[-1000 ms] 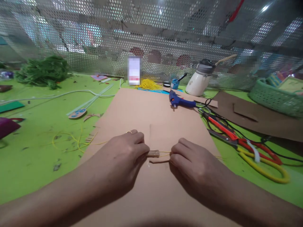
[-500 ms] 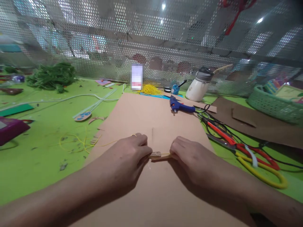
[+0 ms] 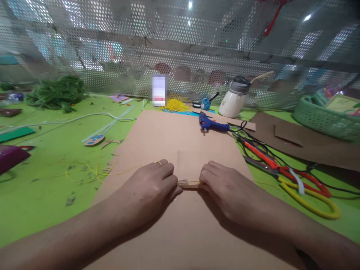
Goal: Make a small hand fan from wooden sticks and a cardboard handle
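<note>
Both of my hands are on a small cardboard piece [image 3: 190, 163] that lies over a large tan cardboard sheet [image 3: 180, 232]. My left hand [image 3: 153, 189] is closed, pinching the near edge of this piece at its left end. My right hand [image 3: 223, 187] has its fingers curled round the same edge on the right. Between them a yellow string [image 3: 194, 182] runs along the edge, with a short clear shiny strip [image 3: 183, 182], perhaps tape, over it. The string trails off to the left past my left hand. My fingers hide the rest of the edge.
Beyond the sheet are a blue glue gun [image 3: 213, 123], a white jug [image 3: 233, 99] and yellow strands [image 3: 176, 105]. Scissors with red and yellow handles [image 3: 309, 200] lie to the right, near a green basket [image 3: 320, 118]. Green fibre [image 3: 56, 92] is heaped far left.
The near edge of the small cardboard piece now sits flatter, with less gap below it. My left thumb has shifted under the edge. The whole view has moved slightly.
</note>
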Available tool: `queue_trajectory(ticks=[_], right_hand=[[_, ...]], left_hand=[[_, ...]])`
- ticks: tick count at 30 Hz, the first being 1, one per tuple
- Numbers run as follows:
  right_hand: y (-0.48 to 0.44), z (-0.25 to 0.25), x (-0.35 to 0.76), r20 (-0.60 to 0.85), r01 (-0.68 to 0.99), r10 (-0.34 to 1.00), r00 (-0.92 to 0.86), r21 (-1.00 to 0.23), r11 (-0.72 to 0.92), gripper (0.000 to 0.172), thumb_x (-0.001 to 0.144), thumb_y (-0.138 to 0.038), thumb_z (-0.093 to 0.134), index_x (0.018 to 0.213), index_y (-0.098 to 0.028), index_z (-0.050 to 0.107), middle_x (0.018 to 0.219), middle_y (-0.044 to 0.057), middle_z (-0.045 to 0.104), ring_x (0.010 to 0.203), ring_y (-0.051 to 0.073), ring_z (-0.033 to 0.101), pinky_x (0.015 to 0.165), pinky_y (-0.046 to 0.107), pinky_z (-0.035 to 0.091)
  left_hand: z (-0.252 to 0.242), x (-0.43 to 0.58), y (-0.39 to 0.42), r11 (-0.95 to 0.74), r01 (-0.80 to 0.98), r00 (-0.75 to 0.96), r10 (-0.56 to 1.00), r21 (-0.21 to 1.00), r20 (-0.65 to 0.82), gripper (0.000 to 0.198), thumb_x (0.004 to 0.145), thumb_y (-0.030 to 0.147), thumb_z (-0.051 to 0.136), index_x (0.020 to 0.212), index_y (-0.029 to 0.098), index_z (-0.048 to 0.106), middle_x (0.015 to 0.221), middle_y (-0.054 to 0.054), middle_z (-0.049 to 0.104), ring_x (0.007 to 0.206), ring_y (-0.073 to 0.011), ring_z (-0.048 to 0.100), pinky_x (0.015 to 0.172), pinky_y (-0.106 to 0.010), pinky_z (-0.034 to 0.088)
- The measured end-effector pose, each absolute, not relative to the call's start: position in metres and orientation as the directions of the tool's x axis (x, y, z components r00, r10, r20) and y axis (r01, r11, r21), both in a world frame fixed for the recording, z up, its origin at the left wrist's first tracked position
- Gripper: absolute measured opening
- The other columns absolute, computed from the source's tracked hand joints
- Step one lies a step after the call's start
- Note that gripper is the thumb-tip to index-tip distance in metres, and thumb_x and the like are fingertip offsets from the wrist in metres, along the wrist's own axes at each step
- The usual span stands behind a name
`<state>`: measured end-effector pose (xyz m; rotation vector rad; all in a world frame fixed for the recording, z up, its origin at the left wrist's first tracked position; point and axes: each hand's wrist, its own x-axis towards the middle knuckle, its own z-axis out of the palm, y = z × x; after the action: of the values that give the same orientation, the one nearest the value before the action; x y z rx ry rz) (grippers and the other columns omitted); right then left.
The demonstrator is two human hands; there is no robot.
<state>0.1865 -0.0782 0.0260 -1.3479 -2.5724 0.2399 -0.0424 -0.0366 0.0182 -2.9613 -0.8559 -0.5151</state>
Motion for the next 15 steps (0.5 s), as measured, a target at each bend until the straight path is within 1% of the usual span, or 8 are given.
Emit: queue_trajectory(ticks=[4,7,9,11,13,15], right_hand=[[-0.081,0.027,0.186,0.128,0.781,0.813,-0.568,-0.229,0.581,0.017,0.094,-0.005,0.052,0.084,-0.017,0.054,0.084,0.004,0.057,0.074,0.019,0.048,0.063,0.033,0.034],[-0.085,0.027,0.182,0.133,0.767,0.805,-0.578,-0.248,0.592,0.011,0.096,-0.013,0.055,0.086,-0.017,0.056,0.086,0.005,0.058,0.078,0.020,0.050,0.066,0.034,0.038],[-0.085,0.024,0.179,0.159,0.765,0.812,-0.561,-0.276,0.582,0.006,0.094,-0.017,0.060,0.089,-0.017,0.057,0.091,0.006,0.059,0.083,0.022,0.051,0.069,0.035,0.040],[-0.084,0.019,0.175,0.205,0.762,0.812,-0.546,-0.281,0.583,0.007,0.091,-0.015,0.063,0.090,-0.017,0.057,0.096,0.007,0.058,0.087,0.023,0.051,0.070,0.035,0.041],[-0.080,0.014,0.173,0.244,0.758,0.801,-0.546,-0.265,0.597,0.007,0.092,-0.014,0.062,0.089,-0.016,0.056,0.096,0.007,0.057,0.086,0.022,0.050,0.070,0.035,0.040],[-0.076,0.012,0.171,0.247,0.750,0.797,-0.552,-0.270,0.603,0.007,0.096,-0.016,0.059,0.089,-0.016,0.056,0.093,0.006,0.056,0.084,0.021,0.050,0.069,0.034,0.040]], left_hand=[[0.015,-0.044,-0.034,-0.877,0.472,0.808,0.472,0.092,0.353,0.031,0.099,0.020,0.048,0.072,0.015,0.062,0.071,-0.003,0.052,0.065,-0.0155,0.044,0.056,-0.030,0.034],[0.015,-0.044,-0.032,-0.887,0.446,0.815,0.457,0.117,0.358,0.030,0.099,0.018,0.048,0.072,0.015,0.062,0.072,-0.003,0.052,0.066,-0.0154,0.044,0.057,-0.030,0.034],[0.014,-0.044,-0.032,-0.890,0.438,0.820,0.453,0.127,0.350,0.030,0.099,0.018,0.049,0.072,0.014,0.061,0.073,-0.004,0.052,0.067,-0.0155,0.044,0.057,-0.030,0.034],[0.014,-0.044,-0.031,-0.891,0.434,0.823,0.451,0.130,0.346,0.029,0.098,0.017,0.049,0.072,0.014,0.061,0.073,-0.004,0.052,0.068,-0.0156,0.044,0.057,-0.031,0.033],[0.013,-0.044,-0.030,-0.893,0.430,0.823,0.449,0.136,0.348,0.030,0.098,0.016,0.049,0.070,0.014,0.060,0.072,-0.004,0.052,0.068,-0.0155,0.044,0.058,-0.031,0.033],[0.012,-0.045,-0.029,-0.895,0.419,0.824,0.446,0.154,0.349,0.030,0.098,0.016,0.049,0.071,0.013,0.059,0.073,-0.004,0.053,0.069,-0.0154,0.045,0.058,-0.030,0.034]])
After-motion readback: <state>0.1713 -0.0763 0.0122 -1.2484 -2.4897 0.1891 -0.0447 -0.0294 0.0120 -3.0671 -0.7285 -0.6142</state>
